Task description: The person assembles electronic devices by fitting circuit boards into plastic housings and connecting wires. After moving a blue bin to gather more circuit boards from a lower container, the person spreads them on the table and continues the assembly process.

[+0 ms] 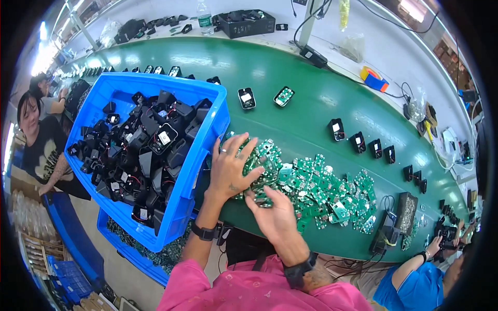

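Observation:
A loose pile of small green circuit boards (327, 192) lies on the green work surface (306, 124) in front of me. At its left end, beside the blue crate, my left hand (231, 168) rests over the boards with its fingers spread. My right hand (275, 215) is just nearer to me, turned sideways against the same boards, with thumb and fingers apart. Some boards show between the two hands, slightly blurred. I see nothing gripped in either hand.
A blue crate (222, 111) full of black housings (150, 137) stands at my left, above another blue bin (155, 259) of boards. Open housings (247, 98) stand in rows along the surface. Co-workers sit on both sides. A black power adapter (386, 236) lies at the right.

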Demonstrator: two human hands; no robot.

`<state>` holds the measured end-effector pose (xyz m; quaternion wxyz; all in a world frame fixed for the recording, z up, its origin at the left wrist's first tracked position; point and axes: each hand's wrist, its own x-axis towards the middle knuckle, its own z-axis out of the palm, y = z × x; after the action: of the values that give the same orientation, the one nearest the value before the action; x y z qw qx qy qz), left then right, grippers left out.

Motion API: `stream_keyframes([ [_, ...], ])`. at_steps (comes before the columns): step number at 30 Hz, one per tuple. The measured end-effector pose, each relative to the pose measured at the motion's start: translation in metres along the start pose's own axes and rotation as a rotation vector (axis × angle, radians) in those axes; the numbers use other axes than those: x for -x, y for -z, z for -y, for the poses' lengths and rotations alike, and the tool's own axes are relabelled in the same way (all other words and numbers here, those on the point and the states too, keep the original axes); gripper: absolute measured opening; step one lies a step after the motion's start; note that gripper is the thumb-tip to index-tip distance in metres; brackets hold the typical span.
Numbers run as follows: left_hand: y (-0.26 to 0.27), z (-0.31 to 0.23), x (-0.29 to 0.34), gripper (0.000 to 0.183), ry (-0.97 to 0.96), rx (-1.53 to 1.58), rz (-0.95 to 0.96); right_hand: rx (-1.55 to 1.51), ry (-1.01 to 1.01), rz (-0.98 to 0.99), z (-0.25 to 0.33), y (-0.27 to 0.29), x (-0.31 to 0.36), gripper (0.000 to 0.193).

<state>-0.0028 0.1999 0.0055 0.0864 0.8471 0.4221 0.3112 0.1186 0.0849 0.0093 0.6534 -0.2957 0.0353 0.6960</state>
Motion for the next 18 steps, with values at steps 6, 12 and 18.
stream_keyframes([
  [6,-0.011,0.013,0.001,0.044,-0.058,0.066,-0.317,0.350,-0.030,-0.058,0.034,-0.005,0.023,0.030],
  [12,0.004,-0.017,-0.019,0.034,0.110,0.079,-0.137,1.274,0.221,-0.190,0.053,0.005,0.032,0.020],
  [18,-0.011,-0.021,-0.104,0.076,0.432,-0.091,0.187,1.766,0.722,-0.290,0.070,0.029,0.023,0.019],
])
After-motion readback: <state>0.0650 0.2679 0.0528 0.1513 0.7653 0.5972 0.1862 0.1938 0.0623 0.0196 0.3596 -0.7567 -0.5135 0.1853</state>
